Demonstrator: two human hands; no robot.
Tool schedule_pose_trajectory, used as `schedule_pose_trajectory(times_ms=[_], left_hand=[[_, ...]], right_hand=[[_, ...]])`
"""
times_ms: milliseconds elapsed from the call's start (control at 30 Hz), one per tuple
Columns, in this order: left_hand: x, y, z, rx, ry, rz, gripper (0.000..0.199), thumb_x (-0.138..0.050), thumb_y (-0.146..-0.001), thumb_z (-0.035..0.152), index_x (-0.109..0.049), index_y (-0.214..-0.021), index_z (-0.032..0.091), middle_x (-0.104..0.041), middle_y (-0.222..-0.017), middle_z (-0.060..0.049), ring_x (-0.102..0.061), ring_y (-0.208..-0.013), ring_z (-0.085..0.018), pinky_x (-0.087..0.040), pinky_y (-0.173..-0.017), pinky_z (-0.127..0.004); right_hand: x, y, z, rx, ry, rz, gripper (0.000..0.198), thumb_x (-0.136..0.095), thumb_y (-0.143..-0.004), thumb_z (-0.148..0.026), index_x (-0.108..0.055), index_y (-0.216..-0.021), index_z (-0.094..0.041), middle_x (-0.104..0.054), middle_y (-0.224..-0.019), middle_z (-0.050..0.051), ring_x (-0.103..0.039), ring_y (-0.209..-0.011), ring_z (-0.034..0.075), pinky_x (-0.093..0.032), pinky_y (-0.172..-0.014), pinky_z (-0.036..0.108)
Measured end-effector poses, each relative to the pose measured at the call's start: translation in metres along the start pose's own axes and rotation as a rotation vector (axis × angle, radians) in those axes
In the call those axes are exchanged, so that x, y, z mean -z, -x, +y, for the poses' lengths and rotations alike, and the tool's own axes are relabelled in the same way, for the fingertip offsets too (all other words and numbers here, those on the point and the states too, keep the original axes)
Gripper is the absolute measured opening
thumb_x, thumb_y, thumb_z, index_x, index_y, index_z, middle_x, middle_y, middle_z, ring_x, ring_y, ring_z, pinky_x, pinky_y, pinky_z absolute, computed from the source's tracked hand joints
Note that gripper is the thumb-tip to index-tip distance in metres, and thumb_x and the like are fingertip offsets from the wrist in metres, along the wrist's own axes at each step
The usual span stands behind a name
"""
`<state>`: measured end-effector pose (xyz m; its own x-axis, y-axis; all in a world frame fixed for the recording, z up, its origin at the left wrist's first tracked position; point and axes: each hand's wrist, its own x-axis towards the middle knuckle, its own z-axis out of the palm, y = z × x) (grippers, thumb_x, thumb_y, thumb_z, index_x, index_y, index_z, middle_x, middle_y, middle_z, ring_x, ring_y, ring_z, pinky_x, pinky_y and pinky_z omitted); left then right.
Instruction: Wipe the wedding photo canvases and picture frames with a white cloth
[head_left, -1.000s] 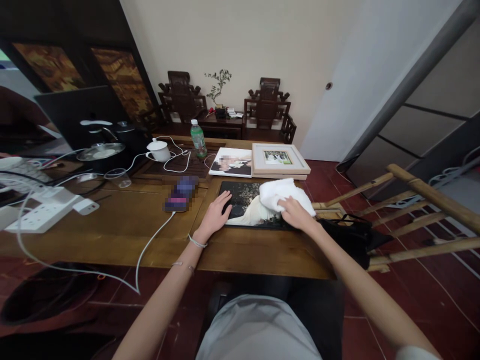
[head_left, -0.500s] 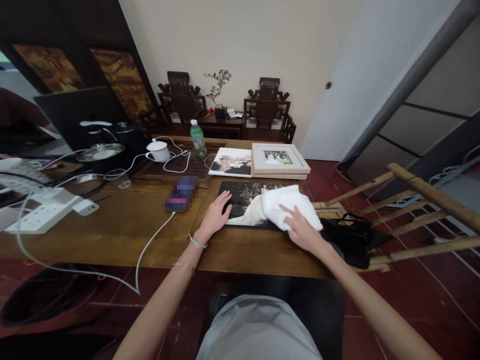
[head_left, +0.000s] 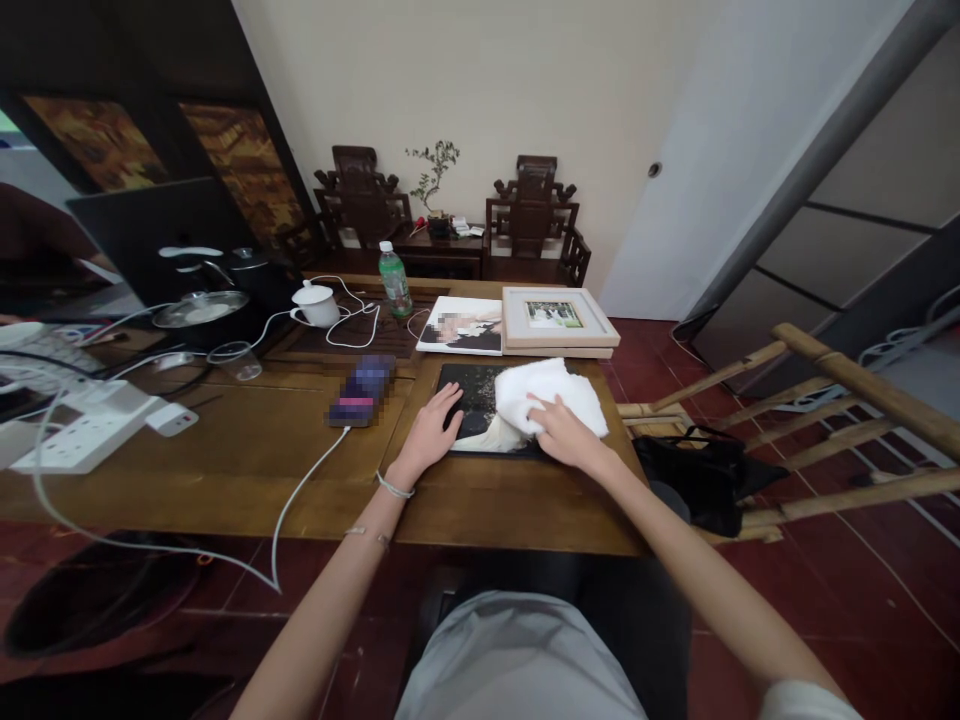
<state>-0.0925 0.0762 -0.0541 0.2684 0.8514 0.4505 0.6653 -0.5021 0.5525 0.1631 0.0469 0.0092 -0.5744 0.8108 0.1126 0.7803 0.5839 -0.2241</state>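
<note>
A dark photo panel (head_left: 478, 390) lies flat on the wooden table (head_left: 480, 500) in front of me, its picture showing a pale, long-trained dress. At its left edge rests my left hand (head_left: 431, 432), fingers stretched out and thumb apart, steady on the rim with nothing held. My right hand (head_left: 564, 432) presses a folded white towel (head_left: 555, 390) onto the panel's right half, fingers bent into the cloth. The towel hides most of that side of the picture.
Behind the panel lie a white photo print (head_left: 461, 325) and stacked light frames (head_left: 559, 315). Leftward are a phone (head_left: 361, 392) on its cable, a green bottle (head_left: 394, 280), a lidded cup (head_left: 315, 303), a pot (head_left: 201, 312) and a power strip (head_left: 82, 430). A bamboo chair (head_left: 750, 440) stands right.
My right hand and the towel have slid left across the panel, covering more of its middle and baring its right end. My left hand has stayed in place.
</note>
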Motion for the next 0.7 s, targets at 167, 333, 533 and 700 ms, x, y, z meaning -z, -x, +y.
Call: schedule_pose_trajectory(times_ms=[167, 333, 533, 700], left_hand=[[0.001, 0.000, 0.000, 0.005, 0.006, -0.010, 0.040, -0.044, -0.090, 0.029, -0.053, -0.127, 0.016, -0.048, -0.139, -0.011, -0.039, -0.133, -0.024, -0.032, -0.110, -0.046], [0.001, 0.000, 0.002, 0.002, 0.014, 0.003, 0.040, -0.043, -0.090, 0.029, -0.054, -0.126, 0.016, -0.048, -0.139, -0.011, -0.039, -0.133, -0.023, -0.032, -0.111, -0.045], [-0.001, 0.000, 0.002, -0.002, 0.004, 0.008, 0.039, -0.043, -0.089, 0.028, -0.054, -0.125, 0.017, -0.049, -0.138, -0.010, -0.038, -0.133, -0.023, -0.032, -0.111, -0.045], [-0.001, 0.000, 0.001, 0.008, -0.006, 0.000, 0.040, -0.043, -0.090, 0.027, -0.053, -0.126, 0.016, -0.048, -0.139, -0.011, -0.038, -0.133, -0.024, -0.032, -0.111, -0.046]], right_hand=[[-0.004, -0.054, 0.023, -0.080, 0.050, 0.078, 0.044, -0.036, -0.070, -0.001, -0.058, -0.107, -0.010, -0.055, -0.126, 0.022, -0.039, -0.130, 0.030, -0.028, -0.101, 0.056], [-0.011, -0.043, 0.015, -0.079, 0.120, 0.071, 0.048, -0.038, -0.071, -0.001, -0.055, -0.115, -0.008, -0.047, -0.133, 0.025, -0.028, -0.136, 0.029, -0.020, -0.104, 0.060], [-0.019, 0.030, -0.037, 0.020, 0.066, 0.040, 0.045, -0.039, -0.067, 0.001, -0.061, -0.103, -0.015, -0.044, -0.139, 0.017, -0.022, -0.138, 0.031, -0.015, -0.108, 0.063], [-0.016, 0.058, -0.068, 0.064, 0.007, -0.048, 0.046, -0.041, -0.064, 0.000, -0.062, -0.100, -0.020, -0.048, -0.137, 0.012, -0.026, -0.137, 0.028, -0.018, -0.108, 0.060]])
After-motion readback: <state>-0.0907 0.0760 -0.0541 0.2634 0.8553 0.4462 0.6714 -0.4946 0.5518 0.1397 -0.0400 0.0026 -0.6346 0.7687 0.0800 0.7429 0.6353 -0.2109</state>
